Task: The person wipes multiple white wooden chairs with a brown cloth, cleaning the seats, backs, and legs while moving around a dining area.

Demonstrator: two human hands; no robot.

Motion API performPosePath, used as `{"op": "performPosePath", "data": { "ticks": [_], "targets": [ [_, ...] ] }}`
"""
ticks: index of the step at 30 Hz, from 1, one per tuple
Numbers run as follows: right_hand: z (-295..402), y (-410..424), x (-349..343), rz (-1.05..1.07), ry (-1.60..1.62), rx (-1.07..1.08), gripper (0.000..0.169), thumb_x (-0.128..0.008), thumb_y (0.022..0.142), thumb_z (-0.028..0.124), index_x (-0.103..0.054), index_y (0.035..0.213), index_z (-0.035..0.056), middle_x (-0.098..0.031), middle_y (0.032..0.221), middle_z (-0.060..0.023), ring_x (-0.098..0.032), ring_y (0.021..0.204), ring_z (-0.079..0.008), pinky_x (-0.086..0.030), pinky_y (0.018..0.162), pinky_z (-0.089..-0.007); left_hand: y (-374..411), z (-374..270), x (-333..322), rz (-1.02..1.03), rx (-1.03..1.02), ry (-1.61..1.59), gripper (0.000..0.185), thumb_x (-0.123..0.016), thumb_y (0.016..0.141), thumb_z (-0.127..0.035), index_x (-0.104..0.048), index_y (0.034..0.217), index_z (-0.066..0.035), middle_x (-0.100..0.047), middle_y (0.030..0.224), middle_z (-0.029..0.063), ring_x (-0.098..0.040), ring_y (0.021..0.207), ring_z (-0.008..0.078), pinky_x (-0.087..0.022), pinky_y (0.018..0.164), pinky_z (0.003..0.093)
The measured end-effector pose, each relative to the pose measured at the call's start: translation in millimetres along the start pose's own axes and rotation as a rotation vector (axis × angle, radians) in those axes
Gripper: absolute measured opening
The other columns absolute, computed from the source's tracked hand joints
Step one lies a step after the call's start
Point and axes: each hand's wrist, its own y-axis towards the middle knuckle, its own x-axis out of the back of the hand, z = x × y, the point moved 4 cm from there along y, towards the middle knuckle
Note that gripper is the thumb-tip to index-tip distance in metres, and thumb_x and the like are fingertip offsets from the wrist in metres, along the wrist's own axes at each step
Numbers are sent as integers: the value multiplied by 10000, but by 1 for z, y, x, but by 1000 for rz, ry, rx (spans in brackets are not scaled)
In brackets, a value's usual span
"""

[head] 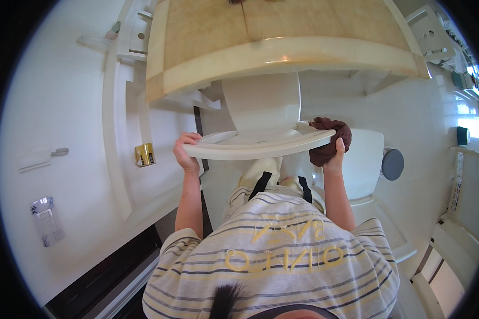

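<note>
A white chair (259, 152) stands in front of the person, the curved top rail of its backrest towards them and its seat (263, 99) reaching under the table. My left hand (186, 153) grips the left end of the top rail, fingers over the edge. At the rail's right end, my right hand (335, 157) holds a crumpled dark brown cloth (329, 143) against the rail, with the thumb on the near side. Part of that hand is hidden by the cloth.
Beyond the chair is a table with a beige stone-like top (287, 54). A second white chair (363, 167) stands close on the right, beside a round grey-topped object (392, 164). A gold box (145, 154) lies on the left. Further chairs flank the table.
</note>
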Motion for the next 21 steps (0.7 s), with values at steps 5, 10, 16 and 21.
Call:
{"op": "performPosePath", "data": {
  "ticks": [5, 10, 16, 21],
  "targets": [
    [-6, -15, 4, -62, 22, 6, 756, -632, 819, 489, -368, 1345, 14, -454, 1381, -178, -453, 1272, -321, -324, 1101, -472, -18, 2, 2, -37, 23, 12, 416, -315, 921, -255, -518, 658, -5, -613, 764, 170, -582, 818, 285, -451, 829, 407],
    [-11, -20, 15, -54, -37, -25, 747, -581, 836, 534, -396, 1352, 27, -462, 1378, -178, -425, 1295, -317, -328, 1105, -450, -23, 5, 0, -69, 88, 65, 446, -247, 965, -241, -510, 677, -25, -610, 774, 171, -566, 823, 291, -444, 878, 425],
    [-13, -23, 16, -108, 0, -59, 748, -557, 858, 533, -394, 1372, 15, -488, 1363, -166, -452, 1273, -293, -343, 1094, -431, -28, 14, 2, -110, 98, 41, 437, -292, 953, -248, -526, 672, -8, -610, 742, 159, -575, 780, 274, -459, 926, 440],
    [-15, -18, 16, -83, 50, -21, 697, -573, 873, 488, -426, 1352, 3, -516, 1335, -161, -496, 1230, -275, -367, 1077, -417, -27, 11, 0, -129, 96, 30, 430, -317, 940, -251, -533, 664, -3, -613, 719, 156, -581, 758, 271, -469, 929, 436]
  ]
}}
